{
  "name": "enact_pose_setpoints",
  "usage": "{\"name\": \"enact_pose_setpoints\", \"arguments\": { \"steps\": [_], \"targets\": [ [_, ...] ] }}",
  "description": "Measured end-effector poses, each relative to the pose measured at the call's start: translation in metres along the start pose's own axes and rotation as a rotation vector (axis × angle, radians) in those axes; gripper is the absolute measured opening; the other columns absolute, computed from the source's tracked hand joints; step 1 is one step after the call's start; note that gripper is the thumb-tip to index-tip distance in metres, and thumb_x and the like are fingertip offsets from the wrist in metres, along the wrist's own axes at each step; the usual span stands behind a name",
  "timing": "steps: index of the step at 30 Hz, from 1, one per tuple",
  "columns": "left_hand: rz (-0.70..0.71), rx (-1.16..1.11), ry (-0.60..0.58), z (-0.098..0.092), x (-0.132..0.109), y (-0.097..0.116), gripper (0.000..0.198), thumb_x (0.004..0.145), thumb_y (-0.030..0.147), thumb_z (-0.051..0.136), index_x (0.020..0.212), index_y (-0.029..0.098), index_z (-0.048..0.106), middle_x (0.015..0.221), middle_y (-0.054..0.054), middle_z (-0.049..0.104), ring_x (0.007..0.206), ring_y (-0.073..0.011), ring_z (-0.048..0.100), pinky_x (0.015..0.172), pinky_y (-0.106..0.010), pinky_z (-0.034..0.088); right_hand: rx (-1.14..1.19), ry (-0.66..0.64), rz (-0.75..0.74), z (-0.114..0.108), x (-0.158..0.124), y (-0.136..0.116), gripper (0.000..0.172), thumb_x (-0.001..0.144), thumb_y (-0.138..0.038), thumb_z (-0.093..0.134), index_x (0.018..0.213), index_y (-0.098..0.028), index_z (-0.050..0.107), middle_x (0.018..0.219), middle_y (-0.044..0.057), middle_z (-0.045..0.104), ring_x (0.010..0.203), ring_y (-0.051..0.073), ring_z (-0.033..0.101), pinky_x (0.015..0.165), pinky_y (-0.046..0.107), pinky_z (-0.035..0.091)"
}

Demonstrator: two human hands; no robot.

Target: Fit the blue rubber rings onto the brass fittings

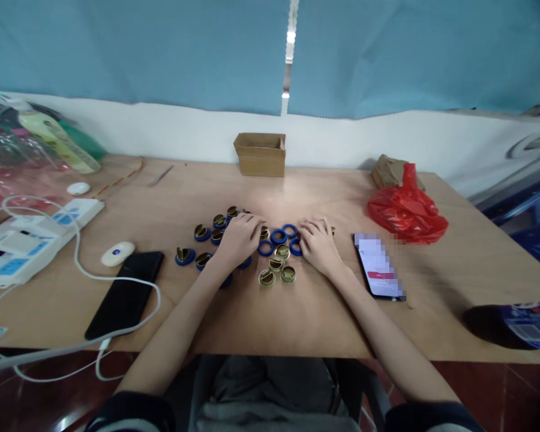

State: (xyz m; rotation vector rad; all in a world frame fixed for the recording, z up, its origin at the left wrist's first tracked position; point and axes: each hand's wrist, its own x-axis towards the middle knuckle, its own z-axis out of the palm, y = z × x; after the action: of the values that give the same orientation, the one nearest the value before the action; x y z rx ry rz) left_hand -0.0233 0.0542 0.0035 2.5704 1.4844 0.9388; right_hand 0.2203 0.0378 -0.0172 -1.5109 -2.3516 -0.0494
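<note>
My left hand is low over the left cluster, its fingers curled down and held together. A gold-coloured round pin badge back shows beside its fingertips; what the fingers grip, if anything, is hidden. My right hand rests with fingers bent and slightly apart beside a blue ring. More blue rings lie between the hands. Several loose gold pin pieces lie nearer me. Left of my left hand are several gold pieces set with blue rings, partly covered by that hand.
A small open cardboard box stands at the back. To the right are a lit phone, a red plastic bag and a dark bottle lying down. At left are a black phone, white cables and a power strip.
</note>
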Motion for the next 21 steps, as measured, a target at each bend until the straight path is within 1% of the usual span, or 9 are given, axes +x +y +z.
{"name": "enact_pose_setpoints", "arguments": {
  "steps": [2,5,7,11,14,16,21],
  "targets": [
    [-0.013,0.004,0.017,-0.0018,0.0003,-0.0021,0.022,0.095,0.012,0.049,0.102,0.016,0.07,0.104,-0.012,0.076,0.1,-0.0286,0.067,0.094,-0.045,0.053,0.006,0.008,-0.007,0.0001,0.0005,-0.0006,0.038,0.098,-0.017,0.044,0.128,-0.015,0.067,0.137,0.014,0.066,0.132,0.032,0.054,0.121,0.061,0.024],
    [-0.03,0.0,0.039,-0.0042,0.0003,-0.0036,0.02,0.095,0.013,0.05,0.101,0.015,0.07,0.103,-0.012,0.075,0.1,-0.0284,0.067,0.093,-0.044,0.053,0.018,0.055,-0.028,-0.0015,0.002,-0.0028,0.037,0.099,-0.018,0.043,0.128,-0.012,0.066,0.143,0.015,0.062,0.134,0.031,0.053,0.123,0.057,0.025],
    [-0.036,-0.008,0.052,-0.0058,0.0001,-0.0029,0.02,0.094,0.013,0.051,0.101,0.015,0.069,0.102,-0.012,0.075,0.1,-0.0284,0.067,0.093,-0.044,0.054,0.035,0.076,-0.047,-0.0027,0.0031,-0.0044,0.036,0.1,-0.017,0.043,0.127,-0.012,0.066,0.14,0.015,0.063,0.133,0.03,0.054,0.124,0.055,0.025],
    [-0.029,-0.012,0.044,-0.0073,-0.0007,0.0011,0.021,0.094,0.012,0.049,0.104,0.016,0.068,0.104,-0.012,0.075,0.1,-0.0278,0.068,0.093,-0.043,0.054,0.068,0.05,-0.042,-0.0019,0.0037,-0.0045,0.034,0.102,-0.018,0.042,0.125,-0.015,0.067,0.131,0.012,0.07,0.128,0.028,0.059,0.124,0.056,0.023],
    [-0.022,-0.011,0.024,-0.0068,-0.0015,0.0038,0.022,0.095,0.013,0.049,0.104,0.016,0.068,0.105,-0.012,0.075,0.099,-0.0283,0.068,0.092,-0.044,0.054,0.057,0.035,-0.012,0.0004,0.0025,-0.0037,0.034,0.102,-0.02,0.043,0.127,-0.016,0.066,0.133,0.012,0.069,0.128,0.028,0.059,0.123,0.058,0.023],
    [-0.017,-0.012,0.019,-0.0064,-0.002,0.0044,0.021,0.095,0.012,0.049,0.104,0.015,0.068,0.105,-0.012,0.075,0.099,-0.0287,0.069,0.092,-0.044,0.054,0.038,0.034,-0.021,0.0015,0.0017,-0.0045,0.035,0.103,-0.021,0.043,0.129,-0.017,0.066,0.136,0.012,0.067,0.129,0.029,0.058,0.123,0.059,0.024],
    [-0.01,-0.007,0.026,-0.0058,-0.0027,0.0026,0.02,0.095,0.012,0.051,0.104,0.015,0.068,0.104,-0.012,0.076,0.099,-0.0285,0.069,0.092,-0.044,0.055,0.038,0.039,-0.044,0.0035,0.0008,-0.0082,0.033,0.103,-0.023,0.043,0.124,-0.021,0.069,0.135,0.009,0.069,0.129,0.029,0.057,0.123,0.061,0.022]
  ]
}}
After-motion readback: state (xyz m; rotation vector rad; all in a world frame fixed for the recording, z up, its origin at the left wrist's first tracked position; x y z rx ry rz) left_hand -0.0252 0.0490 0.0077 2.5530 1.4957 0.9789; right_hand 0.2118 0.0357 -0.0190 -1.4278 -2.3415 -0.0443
